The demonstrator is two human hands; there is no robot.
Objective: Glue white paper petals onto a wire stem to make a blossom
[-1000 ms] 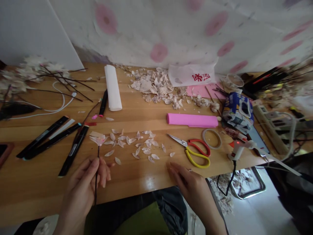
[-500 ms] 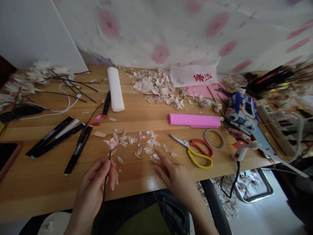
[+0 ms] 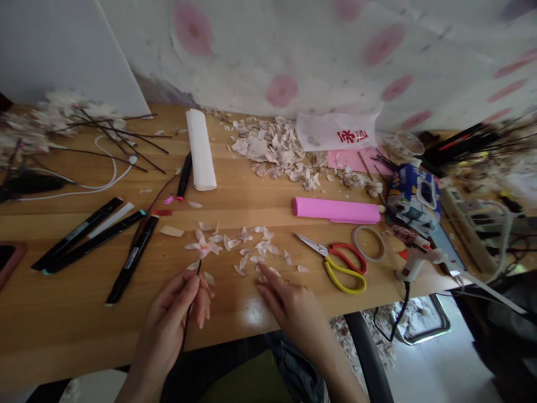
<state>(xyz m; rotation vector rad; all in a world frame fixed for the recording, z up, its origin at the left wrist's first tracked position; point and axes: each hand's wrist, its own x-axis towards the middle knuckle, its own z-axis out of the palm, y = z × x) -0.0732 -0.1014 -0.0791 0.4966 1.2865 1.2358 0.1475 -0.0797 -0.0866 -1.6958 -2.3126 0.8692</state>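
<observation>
Between the thumb and fingers of my left hand (image 3: pixel 178 305) is the dark thin stem of an artificial flower (image 3: pixel 204 246), its pale pink-white head pointing away from me. Loose pale petals (image 3: pixel 230 243) lie scattered on the wood around and beyond that head. My right hand (image 3: pixel 289 299) reaches over the nearest petals with the index finger stretched out, its tip at a petal (image 3: pixel 263 275) on the table. The thumb sits apart from the index finger and the other fingers are partly hidden. To the right of this hand lie scissors (image 3: pixel 335 263) with red and yellow handles.
Several black markers (image 3: pixel 133 260) lie at left, near finished-looking blossom stems (image 3: pixel 62 120). A white paper roll (image 3: pixel 201 151), a petal heap (image 3: pixel 277 145) and a pink roll (image 3: pixel 335 210) are farther back. At right are a tape roll (image 3: pixel 369 243), wipes (image 3: pixel 413 193) and a glue gun (image 3: pixel 415 263).
My view has shifted slightly. The left hand with the flower has moved a little right, and my right index fingertip has drawn slightly left and down among the near petals.
</observation>
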